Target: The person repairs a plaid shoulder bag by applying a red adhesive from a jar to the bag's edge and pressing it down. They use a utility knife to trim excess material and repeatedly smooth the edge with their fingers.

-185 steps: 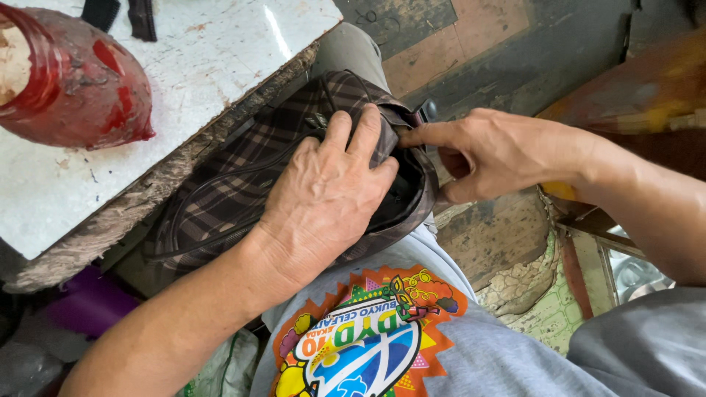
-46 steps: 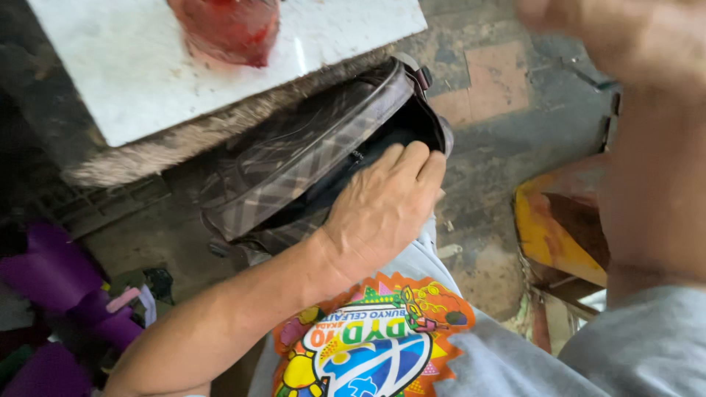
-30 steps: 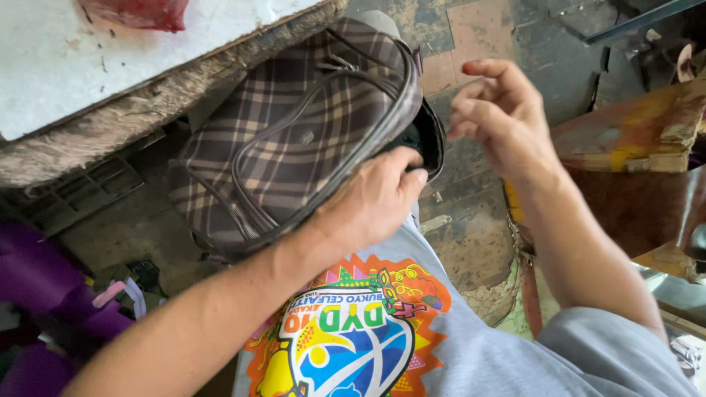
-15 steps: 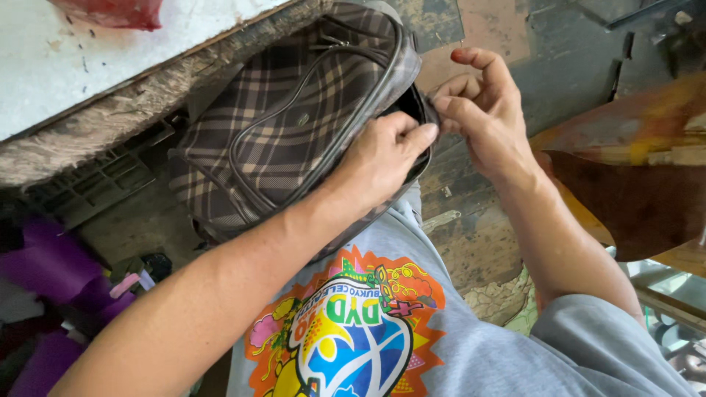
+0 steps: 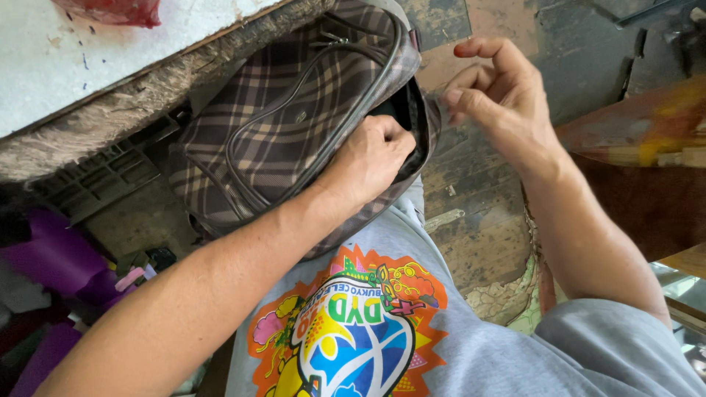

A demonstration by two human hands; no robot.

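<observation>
While the left hand [image 5: 371, 158] curls its fingers over the dark mouth of the plaid bag [image 5: 283, 125] resting on the lap, holding the opening's edge, the right hand [image 5: 500, 95] hovers just beside it, loosely pinched and seemingly empty. Keeping that edge pulled wide would probably ease entry.

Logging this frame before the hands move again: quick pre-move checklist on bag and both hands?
1. Plaid bag supported on the lap, against the table edge: ok.
2. Bag opening parted: ok, dark gap visible.
3. Left hand gripping the bag's edge at the opening: ok, fingers curled over it.
4. Right hand free of the bag: ok, raised beside the opening, fingers pinched together.
5. Anything held in the right hand: cannot tell, blurred.
6. Contents inside the bag: cannot tell, interior dark.
</observation>
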